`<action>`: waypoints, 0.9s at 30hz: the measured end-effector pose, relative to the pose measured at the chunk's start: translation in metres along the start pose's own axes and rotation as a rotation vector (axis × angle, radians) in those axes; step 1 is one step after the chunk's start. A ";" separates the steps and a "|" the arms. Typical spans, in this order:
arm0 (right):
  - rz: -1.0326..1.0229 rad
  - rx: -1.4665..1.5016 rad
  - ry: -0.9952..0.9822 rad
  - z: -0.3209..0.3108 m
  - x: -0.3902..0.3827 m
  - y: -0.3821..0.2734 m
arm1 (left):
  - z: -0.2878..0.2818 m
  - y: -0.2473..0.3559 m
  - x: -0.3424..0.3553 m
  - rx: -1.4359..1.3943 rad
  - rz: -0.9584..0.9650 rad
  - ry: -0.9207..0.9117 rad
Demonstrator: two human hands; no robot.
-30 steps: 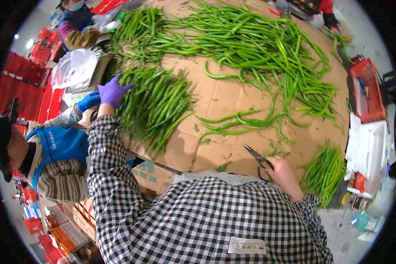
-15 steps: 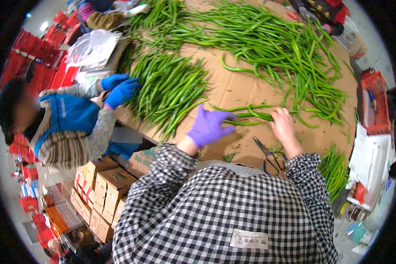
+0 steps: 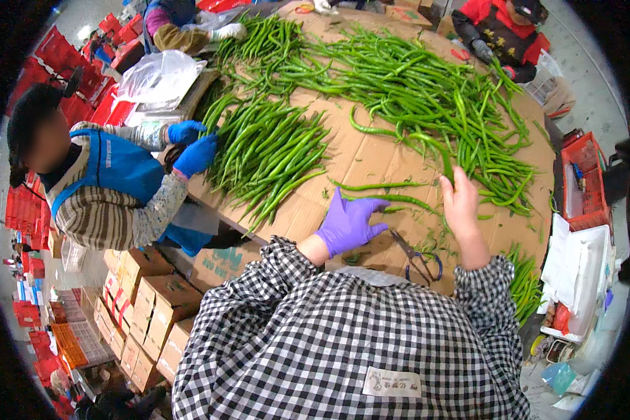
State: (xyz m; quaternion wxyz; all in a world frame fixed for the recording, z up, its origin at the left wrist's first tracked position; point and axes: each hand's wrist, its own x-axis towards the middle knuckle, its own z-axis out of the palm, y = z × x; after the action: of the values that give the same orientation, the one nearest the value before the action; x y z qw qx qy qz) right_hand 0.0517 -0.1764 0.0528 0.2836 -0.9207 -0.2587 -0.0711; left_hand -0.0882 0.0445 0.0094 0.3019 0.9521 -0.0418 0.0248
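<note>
My left hand, in a purple glove, hovers near a few long green chilies on the cardboard table top, fingers apart and holding nothing. My bare right hand grips a long green chili that points away from me. Scissors lie below and between my hands. A neater pile of chilies is at left, a large loose heap fills the back, and a small bundle lies at the lower right.
A co-worker's blue-gloved hands touch the left pile. Other workers stand at the far edge. A red crate and white box are at right, cardboard boxes at lower left, plastic bags at upper left.
My left hand moved from the left pile toward the middle and opened. My right hand let go of the scissors, took a chili and lifted it. The co-worker's blue hands came onto the pile.
</note>
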 end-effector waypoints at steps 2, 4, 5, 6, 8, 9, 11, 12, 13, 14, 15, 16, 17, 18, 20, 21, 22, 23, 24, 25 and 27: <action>-0.013 0.384 0.029 -0.019 -0.013 -0.025 | -0.002 0.017 0.004 -0.099 -0.008 0.081; 0.080 0.830 -0.021 -0.015 -0.028 -0.052 | 0.002 0.043 0.007 -0.150 0.038 0.110; 0.075 0.961 -0.110 -0.016 -0.038 -0.060 | 0.006 0.055 0.011 -0.173 0.056 0.108; 0.095 0.997 -0.167 -0.013 -0.044 -0.067 | 0.007 0.061 0.020 -0.036 -0.008 -0.180; 0.077 0.963 -0.117 -0.008 -0.054 -0.071 | 0.013 0.069 0.014 -0.007 -0.019 -0.220; 0.078 0.958 -0.069 -0.009 -0.059 -0.069 | 0.015 0.070 0.004 -0.115 0.019 -0.051; -0.086 0.387 0.121 -0.017 -0.073 -0.054 | 0.016 0.061 -0.006 -0.272 -0.072 -0.057; -0.106 0.109 0.194 -0.023 -0.083 -0.044 | 0.017 0.058 -0.011 -0.336 -0.133 0.085; -0.051 0.071 -0.115 -0.031 -0.095 -0.030 | 0.016 0.052 -0.012 -0.532 -0.206 0.149; 0.041 0.035 -0.446 -0.037 -0.108 -0.017 | 0.015 0.048 -0.015 -0.544 -0.258 0.188; 0.134 -0.031 -0.670 -0.035 -0.125 -0.008 | 0.015 0.045 -0.019 -0.611 -0.245 0.285; 0.193 -0.058 -0.889 -0.031 -0.143 0.003 | 0.017 0.045 -0.020 -0.828 -0.287 0.324; 0.168 0.011 -0.941 -0.025 -0.169 0.009 | 0.016 0.042 -0.022 -0.904 -0.324 0.319; 0.156 -0.016 -0.945 -0.016 -0.177 0.022 | 0.016 0.040 -0.022 -1.003 -0.308 0.332; 0.102 -0.040 -0.962 0.000 -0.190 0.049 | 0.020 0.041 -0.024 -1.140 -0.308 0.361; 0.075 -0.049 -0.974 0.005 -0.197 0.060 | 0.020 0.040 -0.026 -1.230 -0.304 0.334; 0.048 -0.051 -0.988 0.011 -0.204 0.068 | 0.021 0.041 -0.026 -1.282 -0.283 0.325; 0.076 -0.049 -0.997 0.014 -0.213 0.073 | 0.021 0.042 -0.026 -1.344 -0.231 0.318; 0.208 0.089 -0.942 0.017 -0.217 0.076 | 0.020 0.043 -0.028 -1.503 -0.239 0.272; 0.392 0.223 -0.873 0.017 -0.219 0.077 | 0.016 0.043 -0.026 -1.587 -0.275 0.266; 0.475 0.371 -0.744 0.016 -0.220 0.072 | 0.008 0.044 -0.024 -1.768 -0.248 0.280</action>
State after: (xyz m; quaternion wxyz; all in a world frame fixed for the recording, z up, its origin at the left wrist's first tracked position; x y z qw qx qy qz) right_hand -0.0994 -0.3143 -0.0566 0.3396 -0.8512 -0.1334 0.3773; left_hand -0.1161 0.0057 0.0258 0.9263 0.3587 0.0946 0.0665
